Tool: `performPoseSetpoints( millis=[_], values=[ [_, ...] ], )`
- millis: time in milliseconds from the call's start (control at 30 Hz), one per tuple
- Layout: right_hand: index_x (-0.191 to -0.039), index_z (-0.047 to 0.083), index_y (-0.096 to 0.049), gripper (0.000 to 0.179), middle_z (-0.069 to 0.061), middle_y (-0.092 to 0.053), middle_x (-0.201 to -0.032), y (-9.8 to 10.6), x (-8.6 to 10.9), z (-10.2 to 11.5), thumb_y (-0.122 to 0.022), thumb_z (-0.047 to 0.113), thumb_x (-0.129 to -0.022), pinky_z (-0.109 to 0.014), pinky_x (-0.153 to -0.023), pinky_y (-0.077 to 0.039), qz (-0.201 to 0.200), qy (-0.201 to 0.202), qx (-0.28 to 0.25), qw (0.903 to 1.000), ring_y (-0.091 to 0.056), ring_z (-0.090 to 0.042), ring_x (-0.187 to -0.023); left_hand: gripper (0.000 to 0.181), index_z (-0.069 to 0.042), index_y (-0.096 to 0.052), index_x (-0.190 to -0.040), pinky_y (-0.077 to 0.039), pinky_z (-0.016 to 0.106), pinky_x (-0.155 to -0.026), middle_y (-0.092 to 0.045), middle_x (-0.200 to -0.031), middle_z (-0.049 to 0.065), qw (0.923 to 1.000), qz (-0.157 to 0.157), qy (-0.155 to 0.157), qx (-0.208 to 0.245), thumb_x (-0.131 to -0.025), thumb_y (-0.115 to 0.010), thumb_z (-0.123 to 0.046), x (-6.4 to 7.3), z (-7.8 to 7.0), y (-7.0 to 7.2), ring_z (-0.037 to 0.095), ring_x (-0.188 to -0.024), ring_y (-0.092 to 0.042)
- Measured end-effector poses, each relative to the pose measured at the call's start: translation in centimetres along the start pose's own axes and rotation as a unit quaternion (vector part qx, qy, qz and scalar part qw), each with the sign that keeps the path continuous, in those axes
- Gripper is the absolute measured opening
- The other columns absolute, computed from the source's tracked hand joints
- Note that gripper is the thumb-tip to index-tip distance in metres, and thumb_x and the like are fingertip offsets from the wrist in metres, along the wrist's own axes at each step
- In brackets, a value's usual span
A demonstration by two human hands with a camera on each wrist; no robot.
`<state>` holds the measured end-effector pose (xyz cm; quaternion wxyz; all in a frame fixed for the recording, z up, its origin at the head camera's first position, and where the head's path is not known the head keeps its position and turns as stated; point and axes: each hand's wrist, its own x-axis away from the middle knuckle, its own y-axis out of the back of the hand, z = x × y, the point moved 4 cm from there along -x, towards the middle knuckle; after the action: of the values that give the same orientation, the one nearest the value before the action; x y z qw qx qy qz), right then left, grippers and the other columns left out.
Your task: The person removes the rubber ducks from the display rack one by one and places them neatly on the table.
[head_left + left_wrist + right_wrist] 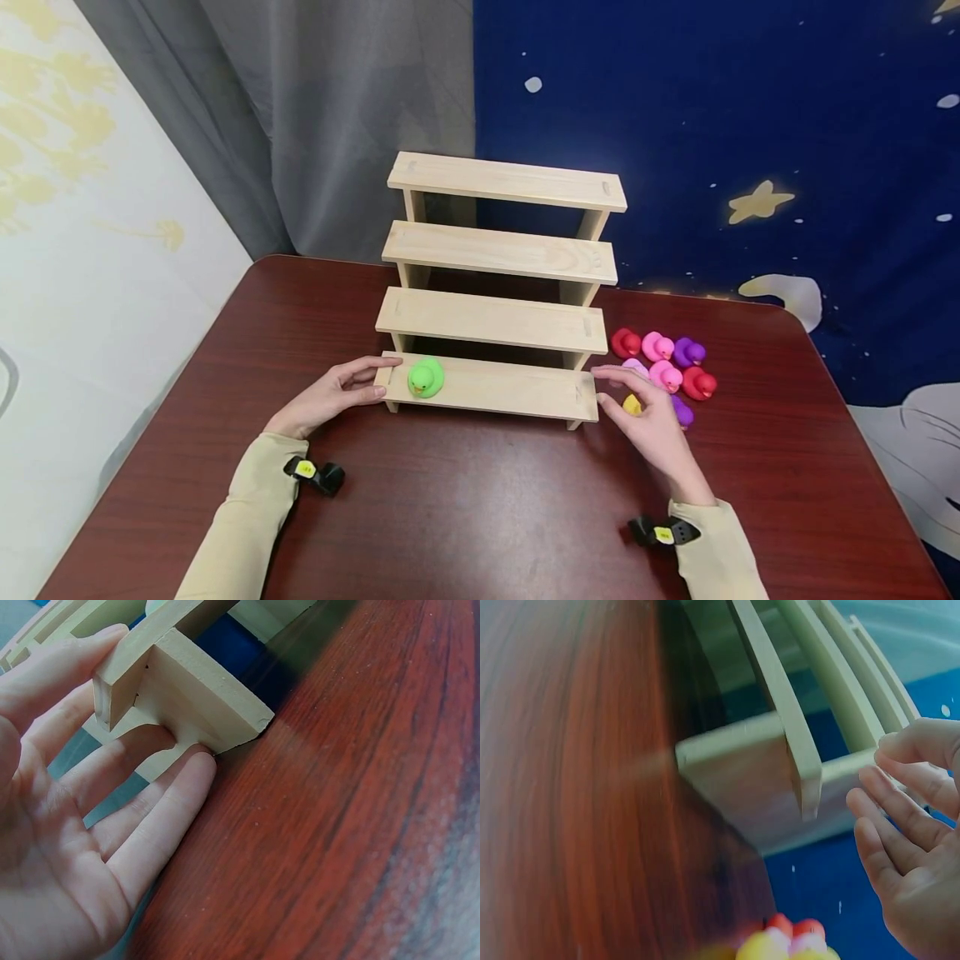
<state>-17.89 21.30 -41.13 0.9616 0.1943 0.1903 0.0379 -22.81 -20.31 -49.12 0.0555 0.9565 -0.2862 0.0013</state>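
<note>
A stepped wooden display shelf (491, 320) stands on the table, its tiers rising toward the back. On the lowest tier, near its left end, sits a green rubber duck (426, 377). My left hand (330, 398) holds that tier's left end between thumb and fingers; in the left wrist view the lower fingers reach along the side panel (191, 694). At the opposite end, my right hand (651, 421) is beside the right corner with fingers loosely bent and nothing in its grasp. In the right wrist view, its fingertips (862, 796) overlap the shelf's side.
Right of the shelf, several rubber ducks stand grouped, among them a red duck (699, 382), a pink duck (658, 346), a purple duck (689, 351) and a partly hidden yellow duck (632, 405). A grey curtain (360, 108) and a blue starry cloth (660, 125) hang behind the brown table (450, 508).
</note>
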Motion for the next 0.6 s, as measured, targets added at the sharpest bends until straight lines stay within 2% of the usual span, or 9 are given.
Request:
performPoseSetpoints(
  millis=[100,267,400,600],
  values=[
    [-0.11,-0.011,-0.065,0.032,-0.025,-0.065,-0.108,-0.9,-0.5,0.4,-0.066,-0.019,-0.079,-0.026,-0.09,-0.041,0.01,0.018,-0.011,0.9997,-0.056,-0.019,-0.103,0.048,-0.008,-0.048,-0.142,-0.048,0.029,-0.09,-0.054,-0.135,0.015,1.0,0.0,0.0,0.0,-0.096,-0.061,-0.007,0.0,0.0,0.0,0.025,-0.112,-0.059],
    [-0.11,-0.011,-0.065,0.03,-0.024,-0.064,-0.11,-2.8,-1.0,1.2,-0.065,-0.018,-0.081,-0.024,-0.094,-0.041,0.045,0.04,-0.036,0.9975,-0.056,-0.026,-0.109,0.048,-0.008,-0.048,-0.141,-0.048,0.029,-0.09,-0.052,-0.137,0.014,1.0,-0.002,-0.001,-0.007,-0.095,-0.062,-0.008,-0.1,0.1,0.0,0.024,-0.112,-0.059],
    [-0.11,-0.009,-0.066,0.028,-0.021,-0.065,-0.111,-4.8,-1.2,2.0,-0.067,-0.015,-0.082,-0.021,-0.097,-0.037,0.073,0.061,-0.024,0.9952,-0.056,-0.032,-0.109,0.047,-0.008,-0.049,-0.141,-0.048,0.028,-0.09,-0.051,-0.137,0.014,0.9999,-0.003,-0.002,-0.011,-0.096,-0.062,-0.008,-0.1,0.2,0.1,0.024,-0.113,-0.059],
    [-0.109,-0.007,-0.067,0.027,-0.019,-0.065,-0.11,-8.1,-1.3,3.6,-0.068,-0.012,-0.082,-0.026,-0.099,-0.039,0.125,0.103,-0.014,0.9867,-0.058,-0.033,-0.108,0.048,-0.01,-0.049,-0.141,-0.047,0.028,-0.091,-0.048,-0.141,0.012,0.9999,-0.004,0.003,-0.011,-0.095,-0.062,-0.009,-0.1,0.2,0.1,0.023,-0.115,-0.058]
  ],
)
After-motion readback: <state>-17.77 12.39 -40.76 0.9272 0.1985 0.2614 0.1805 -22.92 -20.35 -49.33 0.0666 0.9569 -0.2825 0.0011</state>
